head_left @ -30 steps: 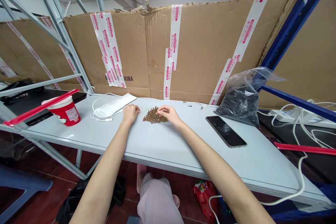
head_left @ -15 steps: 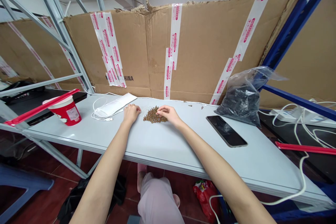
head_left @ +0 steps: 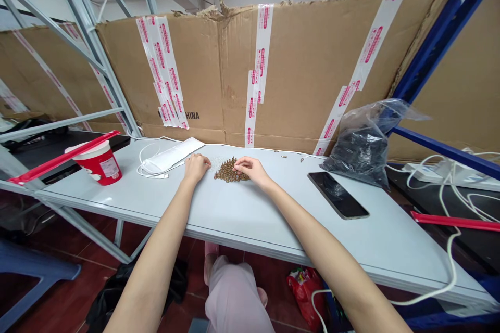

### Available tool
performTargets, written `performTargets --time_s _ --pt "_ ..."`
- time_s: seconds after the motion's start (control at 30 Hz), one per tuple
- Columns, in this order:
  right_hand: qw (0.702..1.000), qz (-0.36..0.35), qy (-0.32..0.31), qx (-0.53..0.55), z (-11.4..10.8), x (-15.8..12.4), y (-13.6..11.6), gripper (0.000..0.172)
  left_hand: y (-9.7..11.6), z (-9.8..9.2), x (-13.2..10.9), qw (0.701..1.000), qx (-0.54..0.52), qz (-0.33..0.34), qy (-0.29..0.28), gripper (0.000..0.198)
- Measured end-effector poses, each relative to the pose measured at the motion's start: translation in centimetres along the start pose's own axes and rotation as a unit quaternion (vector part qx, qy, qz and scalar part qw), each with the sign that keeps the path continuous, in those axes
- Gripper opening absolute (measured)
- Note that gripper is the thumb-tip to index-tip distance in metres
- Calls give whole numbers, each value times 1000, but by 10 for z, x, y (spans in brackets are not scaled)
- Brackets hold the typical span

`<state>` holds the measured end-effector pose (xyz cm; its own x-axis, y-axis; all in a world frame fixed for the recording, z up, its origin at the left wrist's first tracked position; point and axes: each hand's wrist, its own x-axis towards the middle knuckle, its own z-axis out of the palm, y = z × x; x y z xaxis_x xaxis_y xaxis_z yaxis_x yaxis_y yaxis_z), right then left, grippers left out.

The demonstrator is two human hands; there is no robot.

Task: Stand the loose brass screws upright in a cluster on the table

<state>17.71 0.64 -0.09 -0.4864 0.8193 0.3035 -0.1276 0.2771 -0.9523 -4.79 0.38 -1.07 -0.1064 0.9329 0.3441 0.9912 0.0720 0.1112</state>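
A small heap of tiny brown metal pieces [head_left: 229, 172] lies on the white table [head_left: 242, 208], with a patch of small clear pieces [head_left: 215, 164] just left of it. My right hand [head_left: 252, 168] rests at the heap's right edge, fingertips pinched together on the pieces. My left hand [head_left: 196, 165] sits curled on the table beside the clear pieces, fingers bent inward; what it holds, if anything, is hidden.
A red paper cup [head_left: 99, 162] stands at the table's left. A white pouch with a cable [head_left: 171, 155] lies behind my left hand. A black phone [head_left: 338, 195] and a plastic bag of dark parts [head_left: 361, 143] are on the right. Taped cardboard [head_left: 273, 67] walls the back.
Both hands stay at the heap with almost no movement; the view has shifted very slightly.
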Motion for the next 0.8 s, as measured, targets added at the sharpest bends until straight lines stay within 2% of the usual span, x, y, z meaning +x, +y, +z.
performTargets --time_s 0.6,0.8 --pt "1000 19 -1 6 2 1 2 23 -4 1 0 1000 -16 -3 0 14" --pt "1000 4 -8 -3 1 1 5 22 -6 4 1 1000 -11 6 -11 16"
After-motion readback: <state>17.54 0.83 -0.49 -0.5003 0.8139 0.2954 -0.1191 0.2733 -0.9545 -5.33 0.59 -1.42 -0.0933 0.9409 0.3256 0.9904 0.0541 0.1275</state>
